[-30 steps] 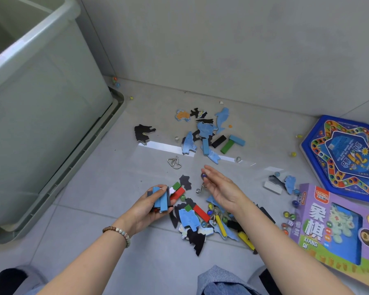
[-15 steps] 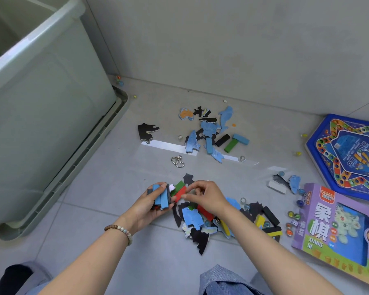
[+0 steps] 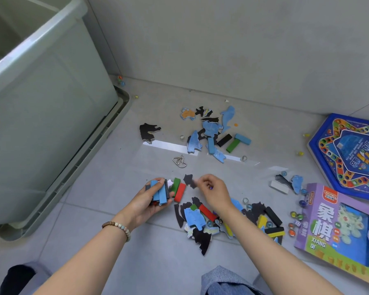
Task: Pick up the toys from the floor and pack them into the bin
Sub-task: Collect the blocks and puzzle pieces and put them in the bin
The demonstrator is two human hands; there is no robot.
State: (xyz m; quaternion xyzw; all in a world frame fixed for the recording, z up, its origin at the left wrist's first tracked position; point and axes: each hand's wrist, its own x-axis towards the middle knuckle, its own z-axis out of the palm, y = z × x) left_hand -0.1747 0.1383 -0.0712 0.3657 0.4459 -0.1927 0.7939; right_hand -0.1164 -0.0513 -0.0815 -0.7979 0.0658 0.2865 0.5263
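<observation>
The left hand (image 3: 145, 206) sits low over the floor (image 3: 107, 188), palm turned up. Its fingers (image 3: 158, 180) are wrapped round a stack of blocks (image 3: 160, 193), with the blue ones outermost. I'd say it is acting as the holder, so that a whole handful can go to the bin (image 3: 51, 99) in one trip instead of piece by piece. The bin stands well apart at 10 o'clock from the hands, open at the top.

The right hand (image 3: 214, 193) hangs at 3 o'clock of the stack with its fingers curled in. A purple marble (image 3: 210, 187) shows inside the curl and looks pinched there, though it is too small to be sure.

Between the two hands a green block (image 3: 176, 186) and a red block (image 3: 180, 192) lie side by side on the floor. They are just beside the left fingers at their 3 o'clock, and at 9 o'clock of the right fingertips, near but apart from them as far as I can see. They look like the handiest pieces to add to the stack.

A pile (image 3: 197, 218) of puzzle pieces and blocks lies at 6 o'clock under the right wrist. A second scatter (image 3: 211, 133) lies at 12 o'clock, so I judge most of the packing is not yet done
</observation>
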